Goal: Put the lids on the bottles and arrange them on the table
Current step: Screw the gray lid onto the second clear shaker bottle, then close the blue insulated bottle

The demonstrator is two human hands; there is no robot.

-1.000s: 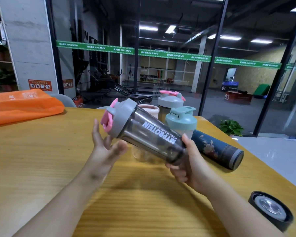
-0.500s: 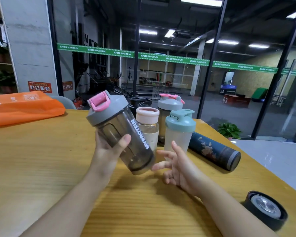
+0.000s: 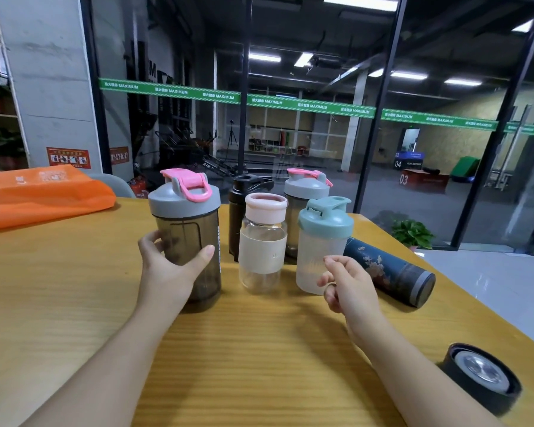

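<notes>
A single head camera is looking forward and slightly down from the person's own seat, sitting close over the table [image 3: 74, 303], taking in both forearms reaching ahead and facing the glass wall [image 3: 444, 149] beyond the far edge

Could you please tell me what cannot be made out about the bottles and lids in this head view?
- Black bottle: mostly hidden behind the clear bottle and the smoky shaker.
- Rear shaker: lower body hidden by the teal-lidded shaker.
- Smoky shaker's print: turned edge-on, unreadable.
- Whether the smoky shaker's base touches the table: the left hand covers it.
- Black lid: the far side is unseen.
</notes>
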